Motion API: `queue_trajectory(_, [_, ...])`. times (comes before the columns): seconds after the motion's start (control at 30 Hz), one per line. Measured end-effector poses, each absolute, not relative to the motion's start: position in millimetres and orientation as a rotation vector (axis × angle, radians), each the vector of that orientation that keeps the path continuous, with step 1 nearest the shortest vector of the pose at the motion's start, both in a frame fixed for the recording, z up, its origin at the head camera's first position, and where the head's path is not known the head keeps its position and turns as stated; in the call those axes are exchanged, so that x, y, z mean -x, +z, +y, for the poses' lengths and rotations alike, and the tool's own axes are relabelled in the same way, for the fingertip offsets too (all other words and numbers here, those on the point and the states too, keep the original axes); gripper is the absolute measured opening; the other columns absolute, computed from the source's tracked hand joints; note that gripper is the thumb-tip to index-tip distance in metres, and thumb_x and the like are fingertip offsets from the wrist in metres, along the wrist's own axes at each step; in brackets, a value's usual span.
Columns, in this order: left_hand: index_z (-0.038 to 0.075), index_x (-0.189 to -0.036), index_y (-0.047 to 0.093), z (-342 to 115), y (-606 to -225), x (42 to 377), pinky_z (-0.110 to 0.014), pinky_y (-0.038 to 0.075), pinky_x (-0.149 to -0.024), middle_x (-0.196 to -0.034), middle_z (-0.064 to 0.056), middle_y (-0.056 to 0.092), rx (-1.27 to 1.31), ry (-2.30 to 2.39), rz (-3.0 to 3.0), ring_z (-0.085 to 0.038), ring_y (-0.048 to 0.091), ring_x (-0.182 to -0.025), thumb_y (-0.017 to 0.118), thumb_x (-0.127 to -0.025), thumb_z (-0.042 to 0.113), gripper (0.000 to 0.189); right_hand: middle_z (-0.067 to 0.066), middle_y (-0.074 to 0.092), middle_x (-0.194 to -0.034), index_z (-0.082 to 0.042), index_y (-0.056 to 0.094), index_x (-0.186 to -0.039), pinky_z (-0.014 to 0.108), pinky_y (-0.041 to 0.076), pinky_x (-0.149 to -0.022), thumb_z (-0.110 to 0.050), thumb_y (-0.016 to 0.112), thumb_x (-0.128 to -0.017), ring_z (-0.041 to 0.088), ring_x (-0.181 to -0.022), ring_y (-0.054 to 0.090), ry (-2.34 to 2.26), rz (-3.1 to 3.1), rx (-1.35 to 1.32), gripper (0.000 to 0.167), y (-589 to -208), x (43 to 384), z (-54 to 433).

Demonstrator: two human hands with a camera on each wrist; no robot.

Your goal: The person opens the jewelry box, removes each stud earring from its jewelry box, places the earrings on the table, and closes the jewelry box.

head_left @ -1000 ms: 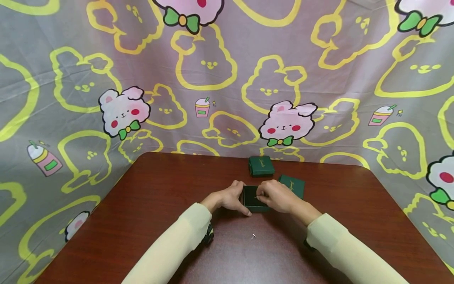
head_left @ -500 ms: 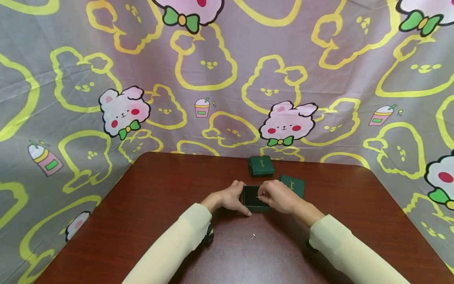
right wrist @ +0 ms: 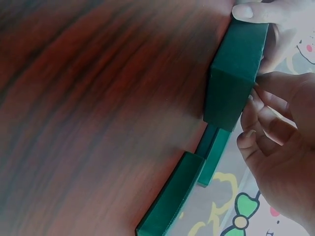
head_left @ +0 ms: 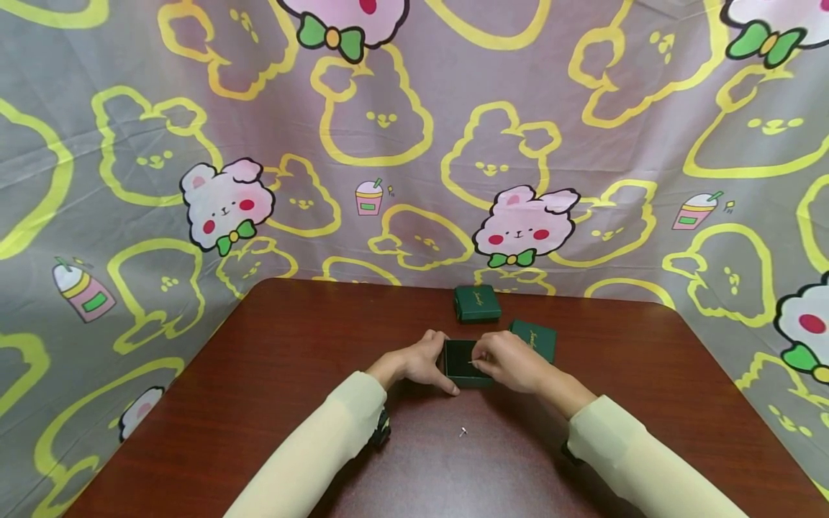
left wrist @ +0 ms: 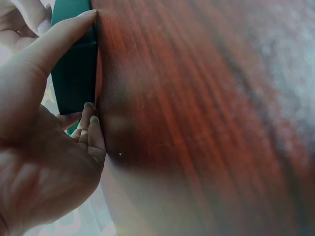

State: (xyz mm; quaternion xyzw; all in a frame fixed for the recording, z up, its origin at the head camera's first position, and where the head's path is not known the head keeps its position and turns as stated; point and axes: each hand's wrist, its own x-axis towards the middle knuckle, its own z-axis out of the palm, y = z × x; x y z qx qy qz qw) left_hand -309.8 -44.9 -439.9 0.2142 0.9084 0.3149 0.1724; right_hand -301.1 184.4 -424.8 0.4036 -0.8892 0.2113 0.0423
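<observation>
Your left hand (head_left: 424,358) is gripping the uncovered green box (head_left: 469,382) by its left side, thumb at the near corner and fingers reaching round toward the far one, presumably so the box is not sliding about. Your right hand (head_left: 508,357) is coming over the box's right side with thumb and fingertips pinching a small thin piece (head_left: 470,362); something so fine is probably calling for a fingertip hold. It is showing just over the dark lining (head_left: 457,352), though it is too tiny here to tell whether it is touching. A small silvery item (head_left: 463,432) is lying on the table (head_left: 291,403), nearer you. Beyond the box, a green case (head_left: 478,303) is sitting near the back edge, and a second green case or lid (head_left: 536,338) is lying partly behind your right hand, perhaps placed there to leave working room.
</observation>
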Motion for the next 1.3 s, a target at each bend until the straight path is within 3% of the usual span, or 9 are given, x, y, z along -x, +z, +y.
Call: queue_trajectory(1.3, [0.008, -0.123, 0.046, -43.7, -439.2, 309.7, -0.034, 0.040, -0.100, -0.119, -0.008, 0.039, -0.611, 0.893, 2.577, -0.018, 0.047, -0.105, 0.094, -0.073, 0.031, 0.073, -0.008, 0.066, -0.085, -0.010, 0.075, -0.092, 0.028, 0.050, -0.068, -0.009, 0.073, -0.094, 0.005, -0.076, 0.057, 0.698, -2.717, -1.282, 0.003, -419.2, 291.3, 187.4])
